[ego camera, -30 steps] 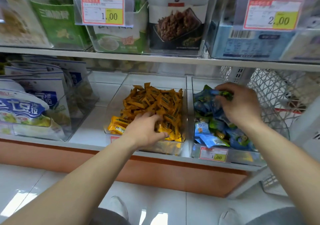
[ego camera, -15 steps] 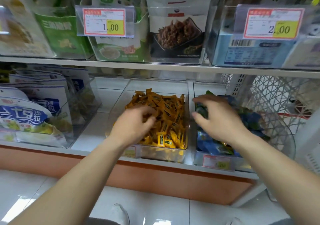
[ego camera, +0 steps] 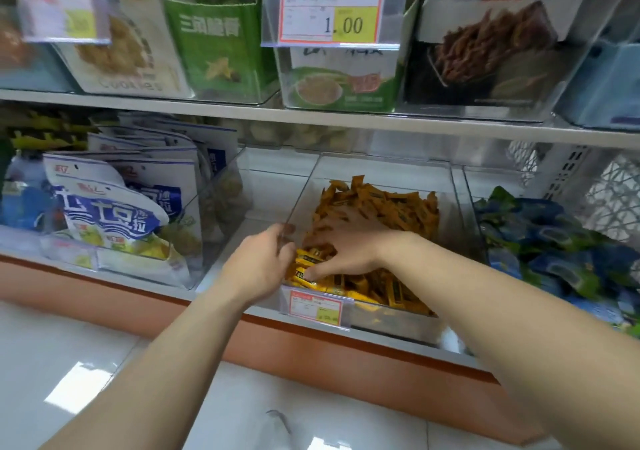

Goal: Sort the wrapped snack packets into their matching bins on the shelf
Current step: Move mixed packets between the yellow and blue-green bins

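A clear bin [ego camera: 384,170] on the lower shelf holds a heap of yellow snack packets [ego camera: 394,209]. My right hand [ego camera: 346,247] lies palm down on the front of that heap, fingers spread over the packets. Beside it, my left hand [ego camera: 258,268] is at the bin's front left corner with its fingers curled against the clear side wall; blur hides whether it grips anything. To the right, a second clear bin [ego camera: 468,193] is filled with blue and green packets [ego camera: 543,238].
A price tag [ego camera: 317,306] hangs on the yellow bin's front. Large blue-and-white snack bags [ego camera: 114,207] fill a clear bin at the left. The upper shelf [ego camera: 311,114] carries bagged snacks close overhead. A white wire basket [ego camera: 611,195] stands at the far right.
My right hand has left the blue and green packets and crossed left onto the yellow heap. My left hand has slid to the yellow bin's front left corner. The view has shifted left and closer.
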Tool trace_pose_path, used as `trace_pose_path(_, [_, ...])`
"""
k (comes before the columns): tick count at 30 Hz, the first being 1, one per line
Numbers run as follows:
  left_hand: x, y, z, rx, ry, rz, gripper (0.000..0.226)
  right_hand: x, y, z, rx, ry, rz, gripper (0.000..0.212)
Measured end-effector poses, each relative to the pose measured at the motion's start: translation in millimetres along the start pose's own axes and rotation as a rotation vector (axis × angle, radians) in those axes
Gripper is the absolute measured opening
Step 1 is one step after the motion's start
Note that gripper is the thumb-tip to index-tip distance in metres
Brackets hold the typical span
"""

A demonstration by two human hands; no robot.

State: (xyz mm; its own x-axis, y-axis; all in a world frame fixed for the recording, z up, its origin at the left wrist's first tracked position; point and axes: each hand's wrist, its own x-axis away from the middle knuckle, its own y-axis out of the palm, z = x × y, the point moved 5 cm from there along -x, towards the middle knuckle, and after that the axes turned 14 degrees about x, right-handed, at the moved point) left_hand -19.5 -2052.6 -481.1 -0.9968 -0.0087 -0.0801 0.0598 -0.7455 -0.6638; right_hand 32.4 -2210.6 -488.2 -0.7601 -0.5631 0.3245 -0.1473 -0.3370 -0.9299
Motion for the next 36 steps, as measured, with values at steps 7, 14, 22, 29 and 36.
trace_pose_path(7, [-4,-3,-3,-0.016,-0.008,-0.046,0.038,32,20,42,0.088,0.035,-0.052,0.082])
trace_pose_path(14, [-2,6,9,0.002,0.017,-0.07,0.042,57,11,65,0.119,0.058,-0.078,0.086])
trace_pose_path(22, [-1,8,9,0.097,0.025,-0.084,0.044,44,-25,44,0.333,0.06,-0.016,0.073])
trace_pose_path(29, [-2,9,10,0.095,0.015,-0.069,0.041,6,6,-20,-0.193,-0.263,-0.173,0.056])
trace_pose_path(36, [0,7,4,0.06,-0.016,-0.097,0.057,-7,7,-4,0.077,-0.105,-0.254,0.089])
